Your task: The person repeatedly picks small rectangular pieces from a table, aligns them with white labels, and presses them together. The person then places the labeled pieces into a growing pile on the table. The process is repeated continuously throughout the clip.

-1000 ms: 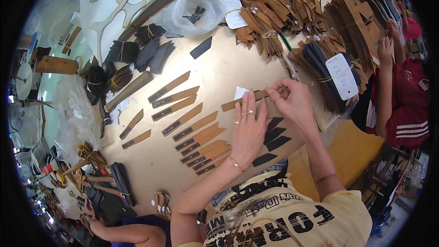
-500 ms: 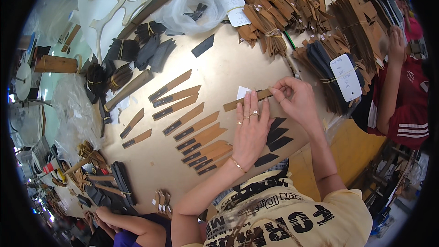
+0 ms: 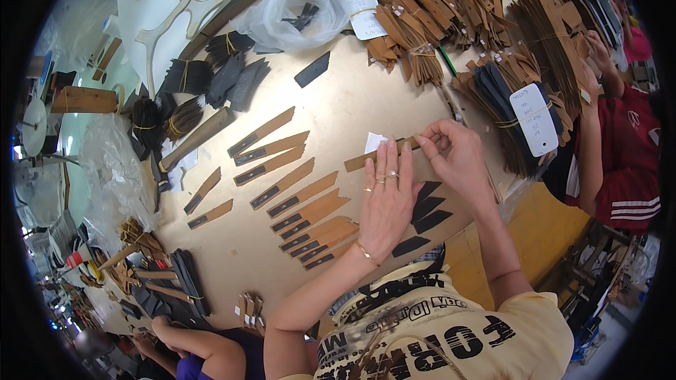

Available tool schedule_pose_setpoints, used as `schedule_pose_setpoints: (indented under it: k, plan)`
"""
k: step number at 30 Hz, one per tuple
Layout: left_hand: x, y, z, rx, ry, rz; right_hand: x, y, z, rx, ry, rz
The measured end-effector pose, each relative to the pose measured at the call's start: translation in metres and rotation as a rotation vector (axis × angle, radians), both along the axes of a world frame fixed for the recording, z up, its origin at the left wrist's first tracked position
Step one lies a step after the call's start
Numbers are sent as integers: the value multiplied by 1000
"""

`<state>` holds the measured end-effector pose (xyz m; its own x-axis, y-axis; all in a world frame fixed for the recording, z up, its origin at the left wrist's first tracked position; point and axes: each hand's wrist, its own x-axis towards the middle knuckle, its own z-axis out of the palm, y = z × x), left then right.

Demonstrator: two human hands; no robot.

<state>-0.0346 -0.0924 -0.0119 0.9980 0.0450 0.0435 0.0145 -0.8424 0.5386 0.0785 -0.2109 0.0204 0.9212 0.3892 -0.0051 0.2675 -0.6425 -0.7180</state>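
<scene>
Under the outstretched fingers of my left hand (image 3: 386, 197), a brown leather strip (image 3: 357, 162) is held down on the table (image 3: 225, 257). My right hand (image 3: 456, 158) pinches the strip's far right end between thumb and fingertips. A small white paper piece (image 3: 374, 142) lies just beyond the strip. To the left of my hands, tan leather strips (image 3: 310, 212) with black ends are fanned out in a slanting row. Black leather pieces (image 3: 431, 219) lie beside my left wrist, partly covered by it.
Bundled brown strips (image 3: 412, 49) and a white tag (image 3: 533, 119) crowd the far right. A clear plastic bag (image 3: 267, 17) sits at the back, near dark bundles (image 3: 189, 76). A co-worker in a red shirt (image 3: 627, 148) handles strips at right; another person's arm (image 3: 201, 345) shows at lower left.
My hands and the strip have hardly moved. The co-worker at right has brought their hands to the brown bundle, and the person at lower left has shifted their arm slightly.
</scene>
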Motion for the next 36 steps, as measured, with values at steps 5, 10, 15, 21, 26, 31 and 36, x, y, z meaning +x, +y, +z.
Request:
schedule_pose_setpoints:
  k: [5,10,15,21,26,31,36]
  plan:
    - [9,1,13,229,-69,17,-4,1,-1,-41,-64,9]
    - [35,35,23,75,-190,50,-8,1,9,-26,-156,86]
    - [25,74,36,-290,-91,104,-21,1,22,189,-215,199]
    - [8,97,58,-1035,188,218,-16,11,28,582,98,250]
    - [-16,105,65,-1135,295,183,-34,32,33,681,583,264]
    - [-47,107,66,-1031,64,359,-44,57,35,637,640,265]
    - [-74,122,65,-1187,-30,523,-52,75,36,624,658,294]
